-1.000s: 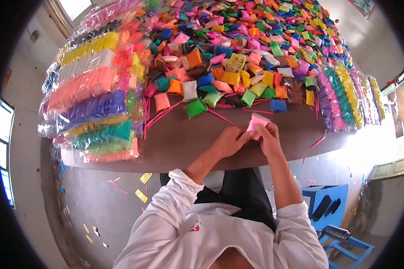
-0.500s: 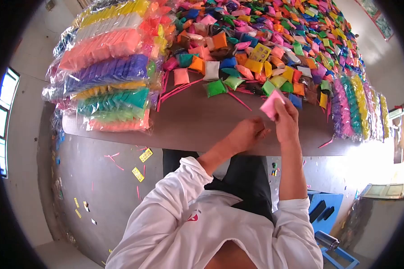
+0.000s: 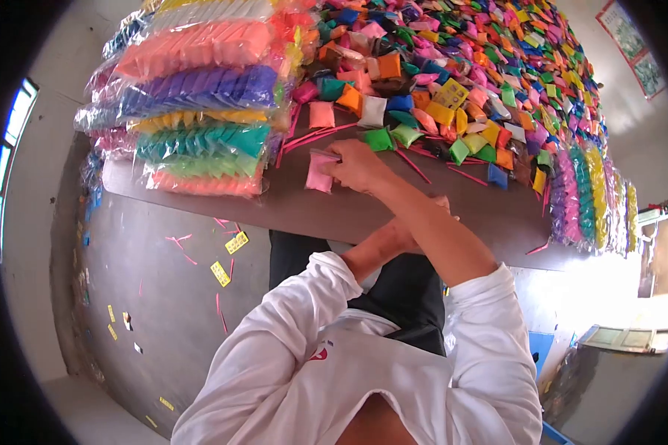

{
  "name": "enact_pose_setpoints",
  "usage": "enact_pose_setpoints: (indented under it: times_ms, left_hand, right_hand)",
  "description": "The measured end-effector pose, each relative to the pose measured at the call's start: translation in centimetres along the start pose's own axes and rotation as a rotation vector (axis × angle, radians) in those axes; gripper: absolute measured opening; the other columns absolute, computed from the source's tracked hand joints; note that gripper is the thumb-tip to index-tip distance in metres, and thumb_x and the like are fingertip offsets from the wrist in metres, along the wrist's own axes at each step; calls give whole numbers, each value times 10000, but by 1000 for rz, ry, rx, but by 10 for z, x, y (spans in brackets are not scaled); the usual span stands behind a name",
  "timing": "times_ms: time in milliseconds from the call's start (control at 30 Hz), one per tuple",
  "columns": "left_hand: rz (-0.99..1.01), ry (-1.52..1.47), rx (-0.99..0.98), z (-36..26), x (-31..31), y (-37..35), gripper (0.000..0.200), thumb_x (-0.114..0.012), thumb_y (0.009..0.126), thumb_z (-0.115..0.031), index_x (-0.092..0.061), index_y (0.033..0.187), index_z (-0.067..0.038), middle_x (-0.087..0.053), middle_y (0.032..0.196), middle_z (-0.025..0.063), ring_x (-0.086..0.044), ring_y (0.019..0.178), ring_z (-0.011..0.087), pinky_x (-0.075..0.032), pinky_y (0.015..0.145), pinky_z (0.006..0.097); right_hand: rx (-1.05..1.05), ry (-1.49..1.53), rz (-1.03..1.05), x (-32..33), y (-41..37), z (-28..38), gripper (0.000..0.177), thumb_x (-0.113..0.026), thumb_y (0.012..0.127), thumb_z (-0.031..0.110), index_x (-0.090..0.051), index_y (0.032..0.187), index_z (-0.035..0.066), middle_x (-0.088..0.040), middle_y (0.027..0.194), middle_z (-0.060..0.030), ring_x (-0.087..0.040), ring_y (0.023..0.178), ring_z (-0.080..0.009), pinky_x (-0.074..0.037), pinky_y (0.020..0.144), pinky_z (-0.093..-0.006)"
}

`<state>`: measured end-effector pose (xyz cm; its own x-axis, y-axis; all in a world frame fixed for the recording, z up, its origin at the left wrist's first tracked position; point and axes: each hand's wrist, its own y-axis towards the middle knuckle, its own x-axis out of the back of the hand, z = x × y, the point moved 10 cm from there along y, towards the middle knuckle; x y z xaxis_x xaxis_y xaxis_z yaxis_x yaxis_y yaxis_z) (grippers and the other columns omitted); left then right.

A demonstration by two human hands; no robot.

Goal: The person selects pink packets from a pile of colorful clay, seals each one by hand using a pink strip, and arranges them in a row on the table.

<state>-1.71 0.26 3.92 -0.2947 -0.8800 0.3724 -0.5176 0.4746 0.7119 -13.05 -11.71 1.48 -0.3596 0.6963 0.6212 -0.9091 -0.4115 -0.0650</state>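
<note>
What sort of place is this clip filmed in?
Probably a small packing workshop: a table heaped with small coloured packets, sorted bundles in clear plastic stacked beside them, scraps littering the floor. The right hand holds a pink packet.

Right hand [image 3: 358, 166] stretched across, pinching — left hand [image 3: 395, 234] underneath

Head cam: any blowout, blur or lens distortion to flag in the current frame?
Head view throughout: strong fisheye, the table bows and a black vignette fills the corners; the window at left and the floor at lower right are blown out; the right hand and its pink packet look sharp, no obvious motion blur; the left hand is mostly hidden behind the right forearm.
</note>
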Motion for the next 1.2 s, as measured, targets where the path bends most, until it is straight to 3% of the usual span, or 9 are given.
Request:
enact_pose_setpoints:
  times_ms: [67, 167, 267, 367, 467, 700, 1033, 1133, 1200]
  left_hand:
    - [-97, 16, -115, 8, -5, -5, 263, -650, 858, -111, -480, 677, -26, -467, 683, 100, -482, 652, 247, -380, 558, 388]
    - [-53, -28, 189, 39, -13, -10, 263, -660, 846, -124, -491, 676, -15, -477, 675, 116, -486, 637, 264, -383, 548, 386]
    - [-70, -73, 106, 24, 0, -3, 266, -656, 844, -134, -495, 672, -10, -506, 708, 125, -502, 628, 279, -393, 545, 395]
    - [-47, -19, 75, 20, -3, -5, 265, -660, 832, -153, -510, 664, -13, -521, 735, 124, -517, 634, 286, -404, 547, 399]
    - [20, -7, 77, 15, -6, -6, 252, -656, 824, -157, -525, 663, -15, -519, 746, 124, -531, 659, 290, -412, 556, 402]
    - [31, -13, 104, 18, -13, -4, 239, -656, 817, -156, -539, 664, -15, -530, 741, 121, -549, 679, 298, -424, 558, 398]
    - [24, -58, 97, 9, 0, 4, 309, -597, 884, -230, -521, 687, -5, -507, 734, 130, -532, 685, 313, -426, 593, 405]
    - [67, -65, 143, 11, -1, 4, 285, -595, 884, -213, -522, 708, -2, -499, 738, 130, -528, 688, 314, -420, 594, 409]
    - [88, -50, 165, 12, -4, 3, 262, -606, 873, -191, -525, 712, -1, -497, 740, 126, -528, 694, 313, -422, 592, 409]
  right_hand:
    - [2, -54, 45, -15, 10, 5, 346, -676, 743, 231, -679, 1023, 27, -661, 963, -209, -640, 925, -369, -501, 794, -431]
    - [58, -140, -59, -17, 9, 24, 361, -694, 733, 233, -677, 1046, 54, -667, 951, -211, -642, 933, -365, -499, 810, -438]
    - [33, -133, -165, -16, 9, 18, 353, -708, 722, 220, -672, 1045, 81, -657, 985, -208, -638, 930, -372, -500, 803, -453]
    - [132, -163, -358, 1, -3, 26, 314, -709, 758, 246, -668, 994, 44, -642, 952, -159, -638, 878, -339, -503, 781, -420]
    - [196, -133, -271, -5, -15, 35, 314, -705, 769, 244, -663, 1012, 50, -619, 977, -155, -626, 870, -339, -508, 785, -410]
    - [292, -180, -223, -26, -10, 36, 172, -672, 779, 219, -695, 867, 74, -662, 805, -105, -623, 875, -300, -509, 780, -417]
    - [319, -226, -221, -40, 2, 37, 120, -645, 782, 202, -712, 809, 106, -656, 857, -107, -614, 880, -297, -514, 756, -425]
    - [306, -170, -227, -37, -1, 37, 130, -654, 755, 206, -692, 757, 83, -618, 916, -162, -635, 797, -356, -518, 712, -454]
    - [283, -206, -219, -35, -2, 37, 132, -635, 784, 213, -707, 796, 104, -642, 850, -123, -630, 831, -327, -513, 728, -444]
